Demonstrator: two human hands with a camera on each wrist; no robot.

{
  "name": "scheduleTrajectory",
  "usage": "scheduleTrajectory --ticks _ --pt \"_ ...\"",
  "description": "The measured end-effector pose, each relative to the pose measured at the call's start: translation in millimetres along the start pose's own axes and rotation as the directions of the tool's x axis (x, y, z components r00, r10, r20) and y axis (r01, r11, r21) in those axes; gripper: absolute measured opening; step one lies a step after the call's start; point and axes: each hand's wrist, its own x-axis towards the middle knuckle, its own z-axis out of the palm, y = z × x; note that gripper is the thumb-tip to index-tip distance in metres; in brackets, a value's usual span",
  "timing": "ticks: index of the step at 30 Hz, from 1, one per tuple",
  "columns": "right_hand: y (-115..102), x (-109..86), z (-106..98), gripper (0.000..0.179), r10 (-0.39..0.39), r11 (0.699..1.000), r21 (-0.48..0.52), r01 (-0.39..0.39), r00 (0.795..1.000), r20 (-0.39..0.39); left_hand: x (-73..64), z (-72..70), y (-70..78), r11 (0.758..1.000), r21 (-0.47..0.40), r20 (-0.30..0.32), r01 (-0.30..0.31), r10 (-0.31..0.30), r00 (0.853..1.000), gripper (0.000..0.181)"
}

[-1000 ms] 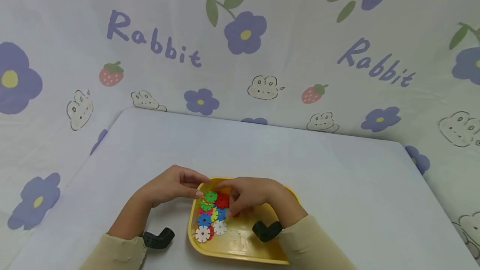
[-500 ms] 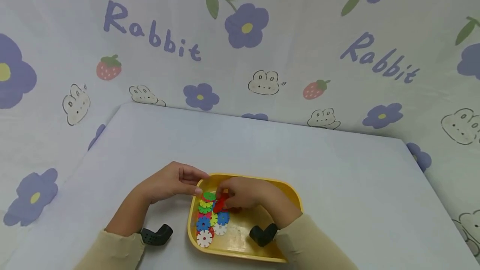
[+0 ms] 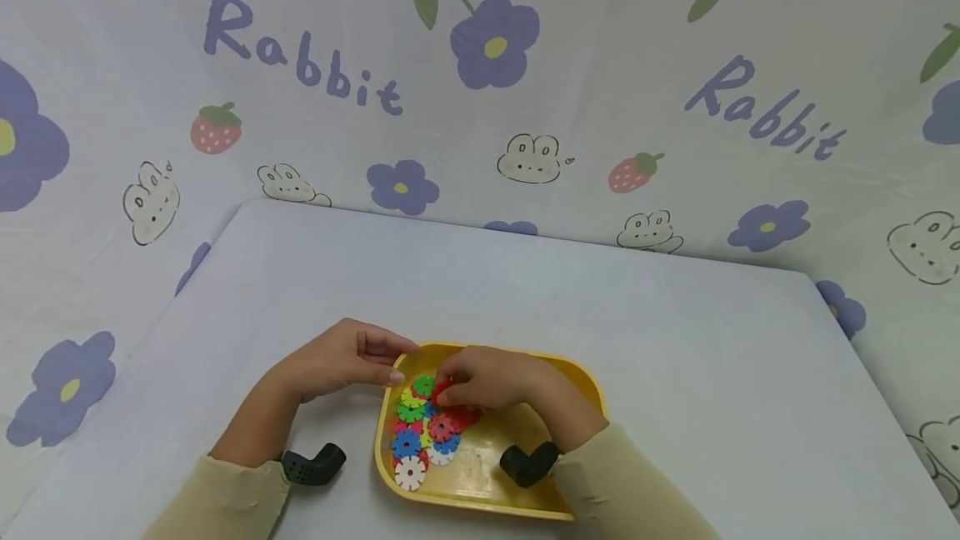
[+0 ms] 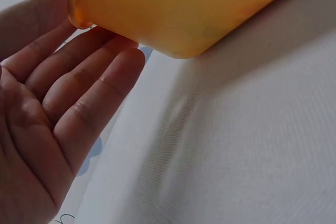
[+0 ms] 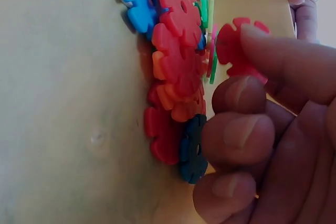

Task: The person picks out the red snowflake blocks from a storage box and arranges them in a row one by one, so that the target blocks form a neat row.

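A shallow yellow tray (image 3: 480,502) holds a heap of small notched plastic discs in several colours. My left hand (image 3: 348,363) holds the tray by its far left corner. In the left wrist view its thumb lies at the tray's rim, and the longer fingers (image 4: 100,85) extend along the outside. My right hand (image 3: 491,377) is inside the tray over the heap. Between its thumb and index finger it pinches a red notched disc (image 5: 239,45); its other fingers are bent. Beside them lie overlapping red discs (image 5: 178,9), a blue disc (image 5: 140,1) and a dark blue disc (image 5: 194,148).
A white disc (image 3: 410,473) lies at the tray's near left. The tray stands on a white-covered table (image 3: 675,373). Behind rises a cloth backdrop (image 3: 570,48) printed with flowers and rabbits. A black angled device (image 3: 315,467) sits at the left wrist, another (image 3: 528,465) at the right.
My right hand reaches into the heap and picks at red discs; a red disc now lies farther forward on the pile. My left hand stays at the corner. The head view tilts slightly down.
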Motion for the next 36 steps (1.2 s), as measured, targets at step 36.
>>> scheduleTrajectory --ticks 36 --pt "18.0 -69.2 -81.8 0.019 -0.073 0.967 0.181 0.177 0.88 -0.469 2.2 -0.3 -4.3 1.0 0.009 -0.019 -0.005 0.005 1.0 0.04"
